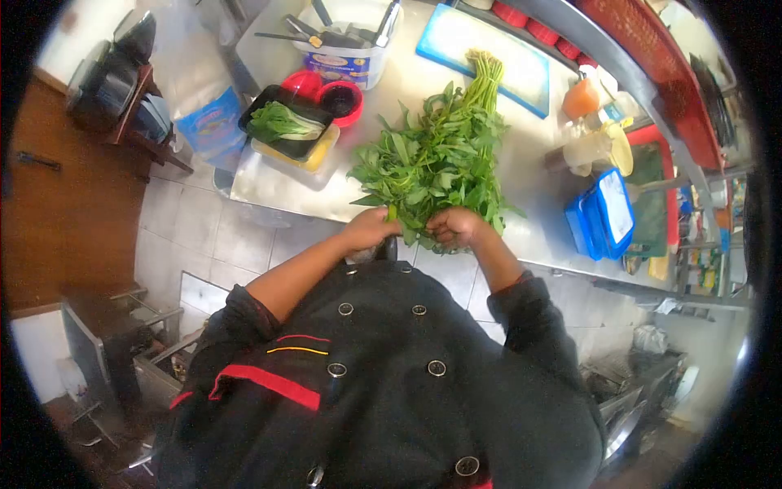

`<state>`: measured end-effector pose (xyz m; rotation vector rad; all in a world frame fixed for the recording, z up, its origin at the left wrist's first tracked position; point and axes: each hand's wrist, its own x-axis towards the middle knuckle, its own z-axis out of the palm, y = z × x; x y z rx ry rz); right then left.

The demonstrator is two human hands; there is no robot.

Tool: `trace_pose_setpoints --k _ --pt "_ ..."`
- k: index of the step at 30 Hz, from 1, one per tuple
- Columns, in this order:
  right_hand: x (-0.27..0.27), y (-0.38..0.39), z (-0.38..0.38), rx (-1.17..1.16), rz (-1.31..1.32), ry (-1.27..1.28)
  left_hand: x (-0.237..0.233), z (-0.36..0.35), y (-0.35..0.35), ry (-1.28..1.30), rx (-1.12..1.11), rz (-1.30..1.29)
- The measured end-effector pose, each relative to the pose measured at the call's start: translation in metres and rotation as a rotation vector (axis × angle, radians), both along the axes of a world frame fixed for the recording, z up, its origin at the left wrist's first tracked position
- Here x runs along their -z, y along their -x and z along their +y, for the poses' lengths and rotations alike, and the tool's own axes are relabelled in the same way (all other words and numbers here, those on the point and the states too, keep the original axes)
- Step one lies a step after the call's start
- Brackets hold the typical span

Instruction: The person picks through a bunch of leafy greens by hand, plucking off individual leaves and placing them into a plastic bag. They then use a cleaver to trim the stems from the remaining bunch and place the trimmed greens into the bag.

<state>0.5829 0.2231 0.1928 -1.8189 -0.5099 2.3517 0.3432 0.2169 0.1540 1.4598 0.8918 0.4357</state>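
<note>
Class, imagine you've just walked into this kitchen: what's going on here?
A person in a black jacket has both hands at the leafy near end of a bunch of greens. The left hand pinches a bit of green; the right hand is closed among the leaves. The stems lie across a blue-edged board.

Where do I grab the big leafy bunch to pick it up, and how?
I'd wrap a hand around the stems of the leafy bunch, coming down from above. They lie close together there, like a handle, over the cutting board. The leaves spread out wide and loose, so they would probably be harder to hold.
</note>
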Motion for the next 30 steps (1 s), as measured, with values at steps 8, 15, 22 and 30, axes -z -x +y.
trace_pose_setpoints --k 8,15,22,30 --pt "0.035 -0.024 -0.009 -0.435 0.197 -0.406 -0.031 0.005 -0.025 -0.513 -0.029 0.410" --pt "-0.007 -0.010 -0.026 -0.185 0.233 -0.390 -0.043 0.019 -0.032 -0.602 -0.078 0.525" --pt "-0.020 0.010 -0.025 -0.254 -0.345 -1.133 -0.074 0.007 0.000 -0.086 -0.406 0.296" --pt "-0.037 0.042 0.015 -0.728 -0.662 -1.352 -0.046 -0.014 0.008 0.123 -0.481 0.219"
